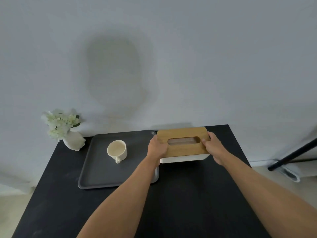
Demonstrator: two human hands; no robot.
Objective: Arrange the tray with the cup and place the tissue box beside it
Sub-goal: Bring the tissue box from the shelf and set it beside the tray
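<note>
Wooden-lidded tissue box [183, 145] is being clasped at its two short ends, left hand [157, 148] and right hand [213, 148] pressing inward, likely so it is staying level while being positioned. Just beyond the left hand's side, the grey tray [96, 170] is carrying the cup [117, 150].

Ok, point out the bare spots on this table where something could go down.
The widest bare patch is the near half of the table, in front of the tray, though both forearms cross it. The tray is bare around the cup. It is crowded along the wall: vase, tray, then the tissue box held by the left hand and right hand.
</note>
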